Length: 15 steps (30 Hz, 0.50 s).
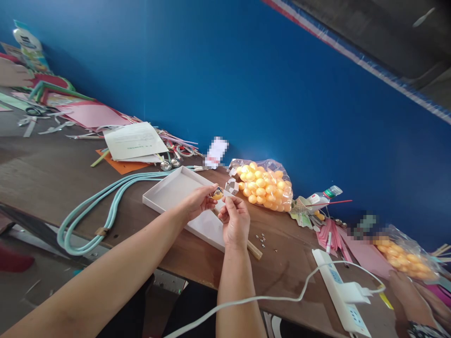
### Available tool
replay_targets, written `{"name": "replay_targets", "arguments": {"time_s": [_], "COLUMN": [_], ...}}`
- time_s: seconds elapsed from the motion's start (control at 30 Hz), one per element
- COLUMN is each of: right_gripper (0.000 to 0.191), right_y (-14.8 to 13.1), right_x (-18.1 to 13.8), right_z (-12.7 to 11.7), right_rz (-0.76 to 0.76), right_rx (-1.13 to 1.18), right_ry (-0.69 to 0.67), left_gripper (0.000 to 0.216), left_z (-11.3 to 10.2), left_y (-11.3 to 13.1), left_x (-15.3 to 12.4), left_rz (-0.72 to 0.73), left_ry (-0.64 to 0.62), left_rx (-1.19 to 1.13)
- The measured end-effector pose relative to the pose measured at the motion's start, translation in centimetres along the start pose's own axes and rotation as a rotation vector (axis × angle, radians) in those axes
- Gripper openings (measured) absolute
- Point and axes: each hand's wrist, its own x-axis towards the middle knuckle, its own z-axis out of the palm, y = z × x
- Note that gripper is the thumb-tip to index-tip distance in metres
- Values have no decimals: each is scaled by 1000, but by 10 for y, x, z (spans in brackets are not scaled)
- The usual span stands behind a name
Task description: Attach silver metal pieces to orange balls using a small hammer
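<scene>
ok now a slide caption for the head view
Left fingers hold a silver ball above a white tray, right fingers alongside, near a bag of orange balls.

Shiny ball (217, 193): partly covered | tiny bits (262, 240): too small, seemingly metal | power strip (341, 303): bottom cropped
</scene>
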Motion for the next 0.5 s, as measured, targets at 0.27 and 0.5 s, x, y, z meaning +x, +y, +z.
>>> {"name": "replay_targets", "arguments": {"time_s": [0.27, 0.5], "right_gripper": [27, 24], "right_y": [2, -2], "right_x": [4, 4], "right_z": [-1, -2], "right_rz": [74, 161], "right_rx": [11, 67], "right_ry": [49, -39], "left_gripper": [26, 26], "left_z": [-2, -3], "left_y": [-2, -2], "left_x": [1, 1], "left_rz": [11, 34], "left_ry": [-58, -149], "left_rx": [27, 47]}}
